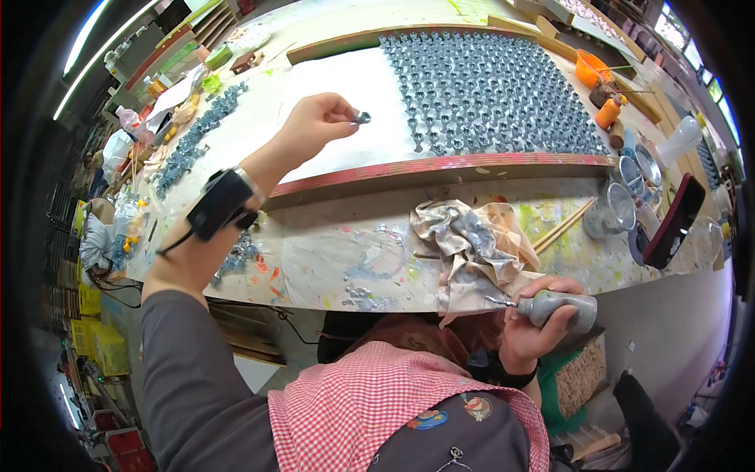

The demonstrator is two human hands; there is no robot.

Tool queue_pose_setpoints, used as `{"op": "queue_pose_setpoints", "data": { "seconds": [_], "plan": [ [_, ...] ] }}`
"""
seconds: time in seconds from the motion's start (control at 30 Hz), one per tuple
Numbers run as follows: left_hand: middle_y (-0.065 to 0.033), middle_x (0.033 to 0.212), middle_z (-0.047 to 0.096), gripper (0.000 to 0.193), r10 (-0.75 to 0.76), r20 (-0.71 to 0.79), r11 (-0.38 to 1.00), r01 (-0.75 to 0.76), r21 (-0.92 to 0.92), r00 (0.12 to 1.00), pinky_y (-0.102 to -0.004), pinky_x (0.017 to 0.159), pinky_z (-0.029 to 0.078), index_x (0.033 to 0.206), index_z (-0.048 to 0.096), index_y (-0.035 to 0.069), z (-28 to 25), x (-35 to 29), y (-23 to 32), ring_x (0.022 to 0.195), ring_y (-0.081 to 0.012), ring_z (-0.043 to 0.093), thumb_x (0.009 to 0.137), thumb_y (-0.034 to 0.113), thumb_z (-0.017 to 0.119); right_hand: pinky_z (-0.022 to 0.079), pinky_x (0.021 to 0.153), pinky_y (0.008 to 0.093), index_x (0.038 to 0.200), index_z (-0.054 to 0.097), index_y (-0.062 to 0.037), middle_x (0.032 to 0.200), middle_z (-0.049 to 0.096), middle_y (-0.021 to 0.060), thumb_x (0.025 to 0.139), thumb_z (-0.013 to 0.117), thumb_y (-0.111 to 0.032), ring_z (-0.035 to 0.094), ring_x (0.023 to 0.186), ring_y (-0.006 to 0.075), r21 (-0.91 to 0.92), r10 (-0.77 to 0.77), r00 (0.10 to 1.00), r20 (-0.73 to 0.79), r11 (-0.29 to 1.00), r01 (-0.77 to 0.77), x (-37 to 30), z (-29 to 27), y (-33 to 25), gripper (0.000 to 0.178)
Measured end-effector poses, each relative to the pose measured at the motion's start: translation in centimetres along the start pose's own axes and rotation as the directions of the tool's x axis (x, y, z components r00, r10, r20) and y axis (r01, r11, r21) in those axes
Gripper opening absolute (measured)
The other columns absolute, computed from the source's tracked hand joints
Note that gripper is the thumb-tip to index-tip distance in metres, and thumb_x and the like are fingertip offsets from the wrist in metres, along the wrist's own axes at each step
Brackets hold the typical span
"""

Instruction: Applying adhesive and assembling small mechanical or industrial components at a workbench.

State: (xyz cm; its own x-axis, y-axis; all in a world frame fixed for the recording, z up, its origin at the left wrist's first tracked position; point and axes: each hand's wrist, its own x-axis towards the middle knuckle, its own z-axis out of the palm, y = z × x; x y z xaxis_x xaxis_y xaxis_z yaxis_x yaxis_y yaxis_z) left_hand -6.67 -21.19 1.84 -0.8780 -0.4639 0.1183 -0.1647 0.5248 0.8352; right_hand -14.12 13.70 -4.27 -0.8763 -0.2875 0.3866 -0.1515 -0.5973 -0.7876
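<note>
My left hand [321, 122] pinches a small dark grey-blue figurine [362, 118] above the bare white part of a wood-framed tray [338, 82]. Rows of similar small figurines [487, 94] fill the tray's right part. Low at the table's front edge, my right hand [543, 326] is wrapped round a small grey squeeze bottle [562, 309]. The bottle lies sideways, its thin metal tip pointing left. Just beyond that tip lies a crumpled, grey-stained cloth [476, 244].
Loose figurines [197, 138] lie heaped on the table's left side. At the right stand clear plastic cups [609, 211], an orange cup [591, 69], an orange bottle [609, 112] and a propped phone [675, 220]. Wooden sticks [565, 226] rest beside the cloth.
</note>
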Motion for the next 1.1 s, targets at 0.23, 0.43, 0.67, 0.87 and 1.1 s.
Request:
{"op": "queue_pose_setpoints", "data": {
  "seconds": [0.23,0.43,0.67,0.87,1.1],
  "plan": [
    [-0.0284,0.122,0.042,0.014,-0.039,0.022,0.980,0.034,0.198,0.999,-0.0404,0.104,0.010,0.077,0.064,0.010,0.6,4.7,-3.7,0.127,-0.0314,0.025,0.066,0.016,0.068,0.036,0.034,0.0227,0.090,0.036,-0.0015,0.068,0.051,0.0166,0.085,0.043,-0.046,0.042,0.041,0.0161,-0.056,-0.028,0.999,0.041,0.998,0.031,0.1,-0.3,0.7,0.045],
    [-0.0302,0.122,0.041,0.013,-0.036,-0.063,0.917,0.058,0.394,0.997,-0.0459,0.104,0.000,0.076,0.067,0.014,1.0,4.9,-4.6,0.127,-0.0339,0.020,0.065,0.020,0.068,0.038,0.046,0.0228,0.090,0.037,-0.0027,0.067,0.053,0.0159,0.084,0.046,-0.047,0.046,0.050,0.0167,-0.158,-0.062,0.997,0.051,0.985,0.069,-0.2,-0.8,1.1,0.045],
    [-0.0266,0.125,0.040,0.016,-0.077,-0.053,0.926,0.091,0.365,0.996,-0.0477,0.103,0.001,0.077,0.067,0.014,0.9,4.3,-3.8,0.127,-0.0377,0.017,0.062,0.020,0.070,0.038,0.049,0.0230,0.090,0.038,-0.0026,0.065,0.053,0.0152,0.083,0.048,-0.048,0.046,0.052,0.0165,-0.146,-0.040,0.998,0.044,0.988,0.046,-0.2,-0.5,1.1,0.047],
    [-0.0187,0.113,0.052,0.018,-0.162,-0.048,0.913,0.168,0.373,0.986,-0.0360,0.096,0.027,0.077,0.066,0.010,-1.2,3.2,-3.8,0.114,-0.0294,0.039,0.062,0.018,0.071,0.036,0.034,0.0202,0.093,0.036,-0.0023,0.068,0.049,0.0160,0.085,0.045,-0.045,0.041,0.041,0.0143,-0.128,-0.102,0.988,0.114,0.985,0.117,-0.1,-0.9,1.6,0.044],
    [-0.0148,0.094,0.059,0.040,-0.379,-0.067,0.894,0.384,0.231,0.923,-0.0337,0.072,0.041,0.080,0.066,0.005,-0.9,5.2,-1.6,0.087,-0.0223,0.052,0.063,0.040,0.068,0.039,0.055,0.0249,0.090,0.039,-0.0014,0.066,0.054,0.0158,0.082,0.050,-0.049,0.049,0.056,0.0184,-0.186,-0.098,0.993,0.060,0.977,0.108,-0.4,-0.7,1.2,0.049]
  ]
}}
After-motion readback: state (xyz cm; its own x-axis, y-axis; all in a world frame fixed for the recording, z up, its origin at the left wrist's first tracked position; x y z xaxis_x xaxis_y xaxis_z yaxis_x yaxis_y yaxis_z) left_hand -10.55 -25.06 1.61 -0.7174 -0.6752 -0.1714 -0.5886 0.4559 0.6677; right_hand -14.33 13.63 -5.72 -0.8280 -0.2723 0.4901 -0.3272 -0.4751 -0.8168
